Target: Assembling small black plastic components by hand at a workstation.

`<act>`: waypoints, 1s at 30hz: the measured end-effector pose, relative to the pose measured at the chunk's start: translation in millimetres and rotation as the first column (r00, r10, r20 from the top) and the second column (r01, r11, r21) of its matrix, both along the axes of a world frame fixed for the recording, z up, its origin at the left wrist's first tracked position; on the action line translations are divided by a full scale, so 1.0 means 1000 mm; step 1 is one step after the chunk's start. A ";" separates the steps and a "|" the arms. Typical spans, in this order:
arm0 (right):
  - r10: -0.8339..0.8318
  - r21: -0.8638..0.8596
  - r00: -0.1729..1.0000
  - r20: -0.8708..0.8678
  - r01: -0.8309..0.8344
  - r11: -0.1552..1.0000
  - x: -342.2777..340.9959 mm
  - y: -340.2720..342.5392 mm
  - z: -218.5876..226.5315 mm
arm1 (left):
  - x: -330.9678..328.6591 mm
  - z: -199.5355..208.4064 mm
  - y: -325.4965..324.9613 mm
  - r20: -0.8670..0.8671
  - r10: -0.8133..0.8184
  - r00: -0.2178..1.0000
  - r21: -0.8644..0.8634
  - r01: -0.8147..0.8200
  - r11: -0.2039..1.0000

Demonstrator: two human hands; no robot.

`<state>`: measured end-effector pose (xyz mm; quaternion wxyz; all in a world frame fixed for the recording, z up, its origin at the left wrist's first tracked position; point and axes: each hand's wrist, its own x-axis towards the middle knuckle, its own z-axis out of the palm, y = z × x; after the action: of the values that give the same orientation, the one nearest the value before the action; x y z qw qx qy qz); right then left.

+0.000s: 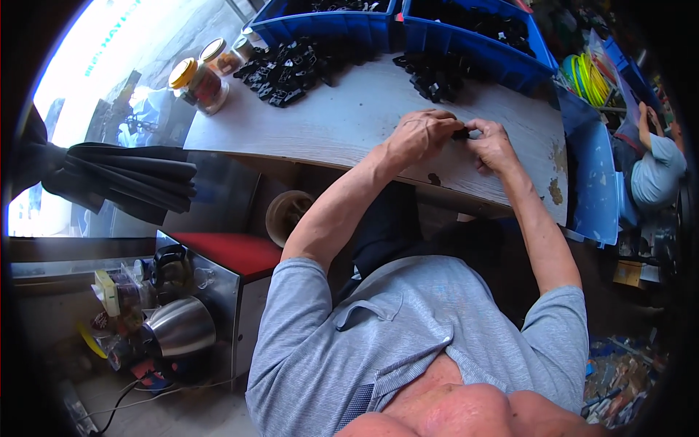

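Observation:
Over the front part of the white worktable (328, 120), my left hand (428, 131) and my right hand (491, 146) meet at a small black plastic part (460, 134). Fingers of both hands pinch it from either side; most of it is hidden behind them. Beyond my hands lies a pile of small black parts (435, 79). Another, wider heap of black clip-like parts (280, 73) spreads on the table farther left.
Two blue crates (324, 30) (480, 54) with black parts line the table's back. Lidded jars (207, 95) stand at its left end. A light blue bin (593, 182) is at the right, with another person (655, 171) beyond. A steel kettle (182, 325) sits low at left.

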<state>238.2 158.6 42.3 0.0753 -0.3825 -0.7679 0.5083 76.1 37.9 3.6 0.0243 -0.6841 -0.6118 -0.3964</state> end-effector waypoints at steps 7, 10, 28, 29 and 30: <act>0.037 -0.022 0.999 0.011 -0.037 0.999 -0.001 0.002 0.001 | -0.001 -0.003 0.001 0.028 -0.053 0.998 0.027 0.052 0.998; 0.027 -0.017 0.999 0.020 -0.026 1.000 -0.001 0.002 0.003 | 0.002 -0.005 0.000 -0.041 -0.032 0.999 -0.007 0.031 0.999; -0.066 0.004 0.996 -0.063 0.066 0.998 0.007 -0.002 0.000 | -0.106 0.007 -0.096 -0.110 0.826 0.553 0.178 -0.807 0.564; -0.049 -0.015 0.996 -0.075 0.048 0.999 0.006 0.002 -0.002 | -0.124 0.004 -0.108 -0.195 0.860 0.472 0.123 -0.858 0.499; -0.061 -0.011 0.995 -0.079 0.061 0.998 0.004 0.002 -0.002 | -0.139 0.000 -0.119 -0.284 0.879 0.383 0.078 -0.904 0.420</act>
<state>242.3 160.5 40.5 0.1195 -0.3858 -0.7501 0.5237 -63.1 -80.7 3.7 0.2894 -0.2971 -0.8895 -0.1916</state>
